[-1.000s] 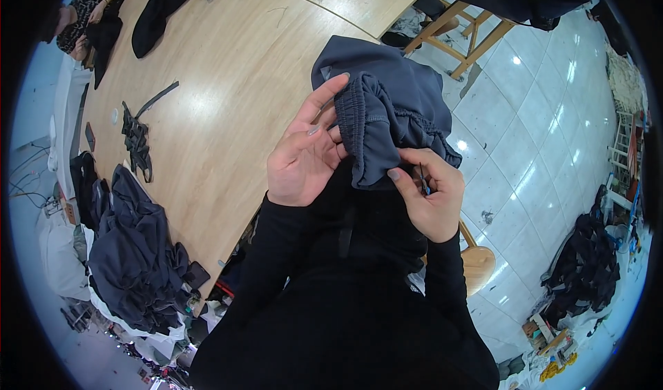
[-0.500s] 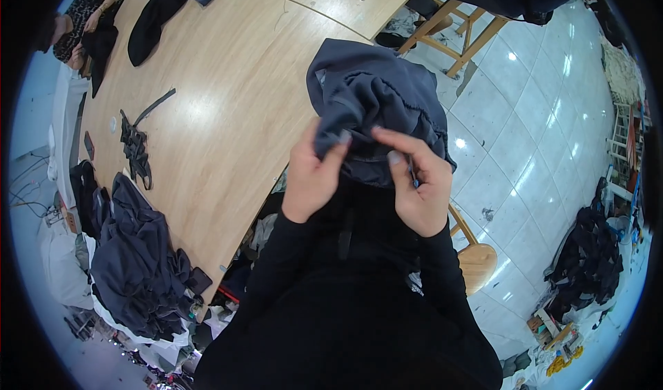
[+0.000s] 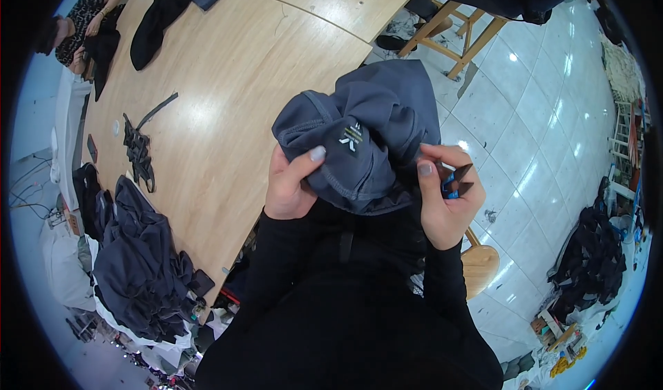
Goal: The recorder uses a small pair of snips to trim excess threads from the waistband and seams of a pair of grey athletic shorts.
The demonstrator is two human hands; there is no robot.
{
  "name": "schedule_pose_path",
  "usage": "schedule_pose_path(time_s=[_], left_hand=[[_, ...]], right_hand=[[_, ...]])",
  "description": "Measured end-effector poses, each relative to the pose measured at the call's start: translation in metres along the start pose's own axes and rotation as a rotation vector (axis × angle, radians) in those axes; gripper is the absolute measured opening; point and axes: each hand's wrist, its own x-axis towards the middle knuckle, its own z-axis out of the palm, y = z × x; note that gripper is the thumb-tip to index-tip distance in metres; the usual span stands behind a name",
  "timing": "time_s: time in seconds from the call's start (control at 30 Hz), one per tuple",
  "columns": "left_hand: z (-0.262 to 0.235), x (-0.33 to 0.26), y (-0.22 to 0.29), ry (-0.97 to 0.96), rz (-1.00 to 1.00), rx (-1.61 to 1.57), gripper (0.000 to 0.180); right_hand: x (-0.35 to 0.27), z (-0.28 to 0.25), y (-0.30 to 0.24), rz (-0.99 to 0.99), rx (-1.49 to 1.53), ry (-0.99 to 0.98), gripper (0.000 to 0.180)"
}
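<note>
A dark grey-blue garment (image 3: 376,162) hangs bunched in front of me, stitched seams and a small printed label (image 3: 351,140) facing up. Thumb on top and fingers underneath, my left hand (image 3: 293,183) grips its left side close to the label. On the other side, the thumb and index fingertips of my right hand (image 3: 449,197) pinch together at the garment's right edge; whether cloth or a thread is between them is too small to tell. Tucked in that same hand is a pair of thread snips (image 3: 454,188) with blue parts, its dark blades pointing outward to the right.
Left of me stands a wooden table (image 3: 221,107) with black straps (image 3: 138,152) and a heap of dark garments (image 3: 141,273). A person (image 3: 86,27) handles black cloth at the far left. Wooden stools (image 3: 480,269) stand on the tiled floor, and dark cloth (image 3: 587,262) lies piled at right.
The garment has been turned and opened out, bringing the label into view. My hands have moved apart, the right one to the right, and the snips' blades now show.
</note>
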Motion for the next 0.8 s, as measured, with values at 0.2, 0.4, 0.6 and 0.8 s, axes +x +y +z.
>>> schedule_pose_path(time_s=[0.2, 0.4, 0.6, 0.8], left_hand=[[-0.002, -0.005, -0.002, -0.078, -0.007, 0.201, 0.066], [0.002, -0.003, -0.003, -0.137, -0.037, 0.185, 0.079], [-0.007, -0.003, -0.001, 0.027, -0.106, -0.005, 0.085], [-0.02, 0.003, -0.008, 0.019, -0.089, -0.144, 0.079]], right_hand=[[0.0, 0.018, -0.016, 0.166, 0.198, -0.094, 0.053], [0.026, 0.017, -0.004, 0.067, 0.032, -0.077, 0.019], [0.031, 0.008, 0.003, 0.267, 0.229, 0.151, 0.013], [0.037, 0.001, 0.016, 0.26, 0.573, 0.23, 0.01]])
